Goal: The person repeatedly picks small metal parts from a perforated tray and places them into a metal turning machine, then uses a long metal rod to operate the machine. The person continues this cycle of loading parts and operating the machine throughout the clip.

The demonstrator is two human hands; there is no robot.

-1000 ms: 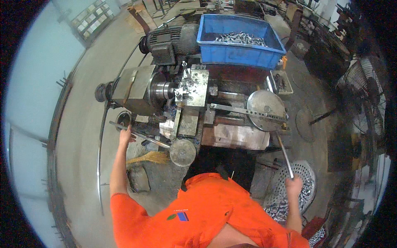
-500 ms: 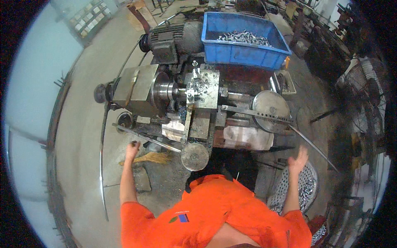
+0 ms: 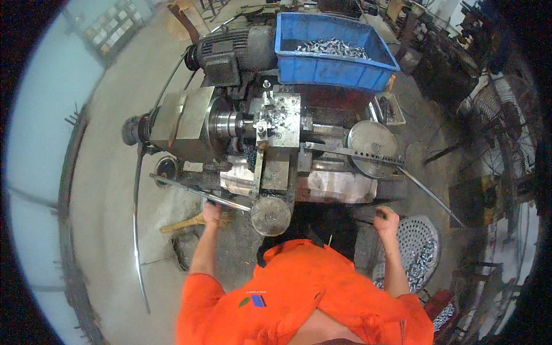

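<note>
My left hand is closed just below the slanting metal lever bar, close to or touching it. A dark spot shows at its fingertips, too small to name. That bar runs to a round metal disc at the front of the lathe-like machine. My right hand is raised with curled fingers, left of and above a perforated basket of small shiny metal parts. Whatever lies in those fingers, if anything, is hidden. A second disc with a drilled arm and rod stands on the machine's right.
Behind the machine stands a blue bin with many small metal parts. An electric motor sits beside it. On the floor at left lie a straw broom and a long rod. A fan is at right.
My left hand has moved right, up to the lever bar. My right hand has moved left, and its spread fingers have curled. The whole view has shifted slightly.
</note>
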